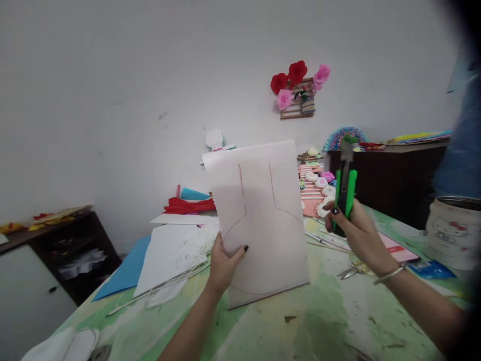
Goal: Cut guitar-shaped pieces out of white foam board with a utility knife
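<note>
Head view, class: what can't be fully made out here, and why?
In the head view:
Left hand: most fingers, behind the white sheet.
Green cutter: part of handle, covered by the right hand.
White container: right side, cut off by the picture's edge.
White bundle in the cabinet: too blurred to identify.

A scuffed, greyish-white wall (131, 75) rises behind the far edge of the green-and-cream marbled tabletop (263, 333) in soft light. A dark-brown, open-shelved cabinet (98, 235) with a whitish door (28, 281) stands beyond the left edge, a second dark-brown cabinet (387, 170) beyond the far right corner.
</note>
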{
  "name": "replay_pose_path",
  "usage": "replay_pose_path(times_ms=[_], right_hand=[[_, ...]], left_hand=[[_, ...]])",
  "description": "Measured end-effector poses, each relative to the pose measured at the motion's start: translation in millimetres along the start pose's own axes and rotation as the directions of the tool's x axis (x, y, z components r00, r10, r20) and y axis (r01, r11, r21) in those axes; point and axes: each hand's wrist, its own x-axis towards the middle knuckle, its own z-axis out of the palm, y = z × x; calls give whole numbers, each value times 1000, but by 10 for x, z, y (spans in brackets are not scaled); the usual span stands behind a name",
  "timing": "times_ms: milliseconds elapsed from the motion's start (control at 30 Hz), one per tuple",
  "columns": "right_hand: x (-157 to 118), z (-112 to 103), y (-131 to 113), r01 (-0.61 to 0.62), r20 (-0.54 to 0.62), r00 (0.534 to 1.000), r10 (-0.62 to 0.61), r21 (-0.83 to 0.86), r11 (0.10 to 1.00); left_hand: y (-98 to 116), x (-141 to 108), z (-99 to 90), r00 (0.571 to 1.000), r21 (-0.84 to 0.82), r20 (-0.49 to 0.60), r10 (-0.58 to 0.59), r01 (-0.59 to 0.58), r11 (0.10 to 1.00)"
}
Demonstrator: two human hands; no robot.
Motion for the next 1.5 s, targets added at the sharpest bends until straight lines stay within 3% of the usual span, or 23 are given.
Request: replay_pose_path(times_ms=[100, 233, 333, 467, 567, 633, 733, 867, 1000, 1333, 1500], right_hand=[[165, -77, -404, 134, 31, 991, -131, -145, 980], [340, -104, -854, 145, 36, 989, -140, -289, 946], [425, -93, -1020, 149, 86, 988, -126, -362, 920], [448, -66, -1100, 26, 56, 998, -14, -209, 978], [435, -69, -1123, 20, 63, 998, -17, -50, 999], [431, -90, -1135, 38, 118, 992, -34, -32, 999], [422, -137, -1184, 82, 202, 978, -51, -151, 985], [372, -180, -1348, 198, 233, 964, -130, -298, 934], [314, -179, -1475, 215, 281, 953, -114, -359, 908], [263, -116, -1473, 341, 262, 935, -240, -470, 814], [247, -83, -1512, 329, 245, 942, -230, -523, 787]], left_hand=[[-3, -12, 11, 1000, 36, -5, 5, -4, 999], [10, -30, 22, 1000, 31, -1, 23, -23, 999], [40, -48, 27, 999, 36, -4, 52, -52, 998], [108, -108, 34, 999, 24, -19, 45, -45, 999], [160, -179, 34, 1000, 34, -16, 14, -13, 999], [181, -230, 36, 1000, 61, -22, 2, -1, 998], [180, -298, 50, 998, 98, -46, 35, -30, 995], [147, -363, 79, 995, 155, -65, 76, -65, 986], [123, -378, 99, 995, 175, -64, 72, -60, 983], [78, -361, 107, 991, 185, -93, 101, -82, 979], [100, -376, 82, 989, 236, -86, 116, -93, 967]])
